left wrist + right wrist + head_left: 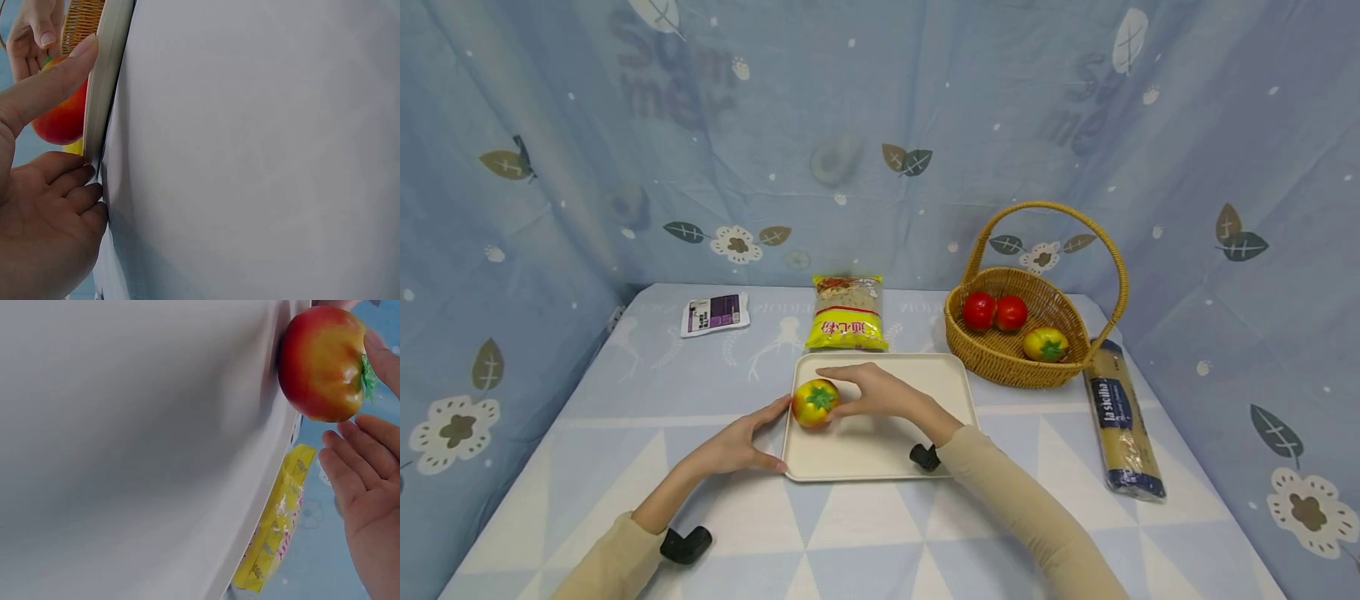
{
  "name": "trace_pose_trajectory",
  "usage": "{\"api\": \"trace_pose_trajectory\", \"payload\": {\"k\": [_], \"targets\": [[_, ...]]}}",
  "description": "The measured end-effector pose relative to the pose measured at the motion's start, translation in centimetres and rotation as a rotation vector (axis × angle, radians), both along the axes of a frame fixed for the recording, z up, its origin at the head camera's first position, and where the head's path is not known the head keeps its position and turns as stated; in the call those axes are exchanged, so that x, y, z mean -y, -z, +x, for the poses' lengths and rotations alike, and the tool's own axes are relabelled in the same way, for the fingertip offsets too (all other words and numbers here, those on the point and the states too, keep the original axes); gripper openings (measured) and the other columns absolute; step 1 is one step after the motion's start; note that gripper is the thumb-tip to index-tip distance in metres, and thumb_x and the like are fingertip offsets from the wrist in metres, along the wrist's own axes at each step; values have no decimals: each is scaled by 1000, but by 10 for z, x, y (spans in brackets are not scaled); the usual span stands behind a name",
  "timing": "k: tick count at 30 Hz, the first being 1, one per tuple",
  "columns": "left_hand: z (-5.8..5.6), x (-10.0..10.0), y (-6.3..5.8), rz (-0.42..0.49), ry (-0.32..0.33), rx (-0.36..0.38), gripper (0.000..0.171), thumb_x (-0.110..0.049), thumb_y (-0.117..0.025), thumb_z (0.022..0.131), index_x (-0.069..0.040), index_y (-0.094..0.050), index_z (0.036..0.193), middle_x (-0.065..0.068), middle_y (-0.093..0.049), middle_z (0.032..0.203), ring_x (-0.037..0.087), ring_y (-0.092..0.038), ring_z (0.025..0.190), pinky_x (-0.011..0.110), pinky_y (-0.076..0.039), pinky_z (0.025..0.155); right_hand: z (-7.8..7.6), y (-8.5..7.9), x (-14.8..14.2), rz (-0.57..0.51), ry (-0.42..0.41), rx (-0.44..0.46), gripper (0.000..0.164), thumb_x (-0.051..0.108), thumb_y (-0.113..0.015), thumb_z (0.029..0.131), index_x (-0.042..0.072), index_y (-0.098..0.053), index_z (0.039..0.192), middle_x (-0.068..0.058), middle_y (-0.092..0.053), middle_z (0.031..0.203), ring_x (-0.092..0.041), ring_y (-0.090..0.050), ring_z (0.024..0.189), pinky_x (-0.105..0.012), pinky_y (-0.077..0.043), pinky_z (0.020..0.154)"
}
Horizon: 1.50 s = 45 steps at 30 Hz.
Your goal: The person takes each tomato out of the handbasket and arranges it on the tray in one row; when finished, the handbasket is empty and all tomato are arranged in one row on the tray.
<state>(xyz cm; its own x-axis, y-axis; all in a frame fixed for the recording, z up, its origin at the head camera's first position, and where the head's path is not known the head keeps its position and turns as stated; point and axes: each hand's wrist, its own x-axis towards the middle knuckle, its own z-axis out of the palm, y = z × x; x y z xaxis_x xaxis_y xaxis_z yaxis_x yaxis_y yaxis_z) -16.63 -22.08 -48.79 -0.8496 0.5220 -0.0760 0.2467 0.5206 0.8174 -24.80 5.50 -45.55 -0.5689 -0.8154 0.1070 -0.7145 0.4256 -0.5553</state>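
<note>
A cream rectangular tray (pixel 887 454) lies on the table, with a yellow-and-red tomato (pixel 815 404) with a green leafy top at its left end. My right hand (pixel 880 393) reaches over the tray, its fingers straight and its thumb beside the tomato. In the right wrist view, the tomato (pixel 322 365) sits next to the thumb and fingertips, not enclosed by them. At the tray's left rim rests my left hand (pixel 733 446), thumb and fingers spread along the edge. The left wrist view shows the left thumb (pixel 59 81) against the tray rim (pixel 105 81).
A wicker basket (pixel 992 362) with a tall handle stands at the back right, holding several red and yellow fruits. Beside it lies a pack of pasta (pixel 1123 425). Behind the tray is a yellow noodle bag (pixel 847 317); a white-purple pouch (pixel 715 314) lies back left.
</note>
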Motion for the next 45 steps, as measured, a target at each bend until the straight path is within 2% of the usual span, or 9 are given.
{"api": "trace_pose_trajectory", "payload": {"k": [7, 15, 18, 23, 29, 37, 45], "targets": [[1, -1, -1, 4, -8, 12, 107, -24, -87, 70, 2, -23, 151, 24, -20, 155, 45, -16, 141, 59, -12, 113, 3, -8, -13, -21, 43, 10, 72, 28, -78, 82, 9, -46, 144, -4, -48, 144, -17, -43, 133, -27, -34, 110], [1, -1, 0, 2, -11, 12, 107, -25, -87, 70, 1, -23, 151, 23, -20, 155, 44, -15, 142, 59, -12, 113, 3, -18, -37, -14, 100, -18, 74, 41, -75, 82, 11, -47, 144, -1, -48, 144, -14, -44, 132, -29, -37, 108], [1, 0, 0, 2, -9, 8, 107, -25, -87, 70, 1, -23, 151, 23, -20, 155, 44, -16, 142, 58, -12, 113, 3, -20, -47, -28, 112, -7, 75, 42, -74, 82, 10, -46, 144, -1, -47, 145, -15, -44, 132, -30, -37, 108], [1, -1, -1, 3, -7, 4, 107, -24, -87, 70, 2, -22, 151, 24, -20, 155, 44, -16, 141, 59, -12, 113, 3, -23, -62, -46, 135, -10, 76, 45, -73, 82, 15, -45, 146, 2, -47, 145, -14, -45, 131, -31, -38, 108], [1, 0, -1, -1, -7, 5, 107, -25, -87, 70, 0, -22, 152, 24, -20, 155, 44, -16, 141, 59, -12, 113, 8, -26, -85, -40, 195, -49, 75, 50, -72, 82, 14, -49, 143, -2, -50, 142, -18, -49, 129, -36, -42, 105], [2, 0, 0, -6, -17, 7, 107, -25, -87, 69, -1, -23, 152, 23, -21, 155, 44, -16, 141, 59, -13, 113, 13, -30, -115, -107, 245, -71, 72, 44, -74, 81, 13, -50, 142, -4, -53, 140, -21, -51, 126, -39, -44, 103], [1, 0, 0, -7, -13, 5, 108, -26, -87, 70, 0, -22, 152, 24, -21, 155, 44, -16, 141, 58, -13, 113, 17, -34, -144, -165, 326, -159, 67, 34, -77, 81, 10, -54, 139, -9, -57, 135, -27, -57, 119, -46, -49, 96]]}}
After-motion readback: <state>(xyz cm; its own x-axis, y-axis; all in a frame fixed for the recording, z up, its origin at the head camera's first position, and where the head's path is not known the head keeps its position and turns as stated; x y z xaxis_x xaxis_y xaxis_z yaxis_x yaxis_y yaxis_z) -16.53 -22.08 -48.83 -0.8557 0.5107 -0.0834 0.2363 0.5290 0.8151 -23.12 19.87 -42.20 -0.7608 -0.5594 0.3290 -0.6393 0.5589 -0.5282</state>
